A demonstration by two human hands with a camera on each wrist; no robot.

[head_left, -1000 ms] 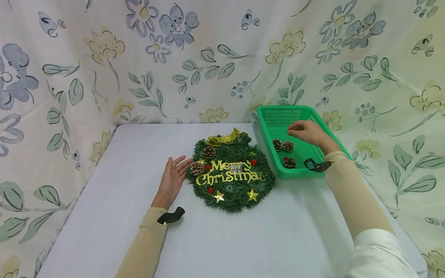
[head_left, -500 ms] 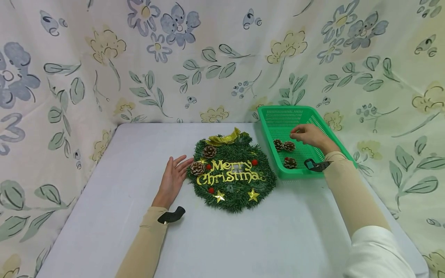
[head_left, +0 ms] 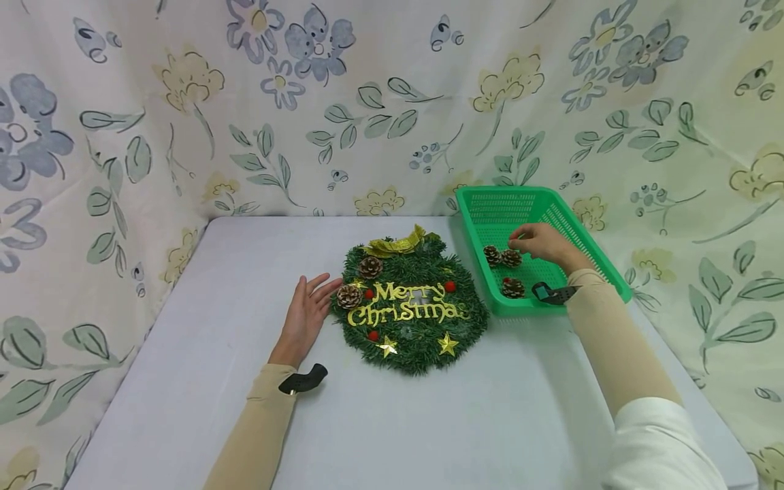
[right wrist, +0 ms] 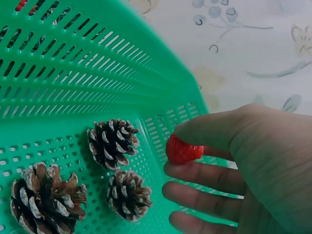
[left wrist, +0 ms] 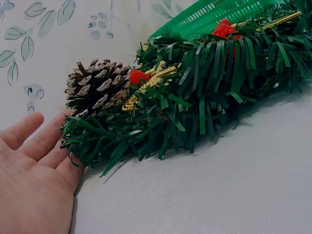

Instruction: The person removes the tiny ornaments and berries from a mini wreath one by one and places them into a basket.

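A green wreath (head_left: 416,340) with gold "Merry Christmas" lettering lies flat on the table, carrying red berries, gold stars and two pine cones at its left side. My left hand (head_left: 303,316) is palm up with straight fingers at the wreath's left edge; in the left wrist view its fingertips touch the greenery below a pine cone (left wrist: 97,87). Over the green basket (head_left: 533,311), my right hand (head_left: 545,245) pinches a red berry (right wrist: 183,149) between thumb and fingers. Three pine cones (head_left: 512,288) lie in the basket beside it.
The basket stands right of the wreath at the back right of the white table (head_left: 202,286). Behind the table hangs a floral curtain (head_left: 367,82). A gold ribbon bow (head_left: 395,246) tops the wreath.
My right hand has moved slightly lower in the basket, still with the red berry. The left hand and the wreath have stayed in place.
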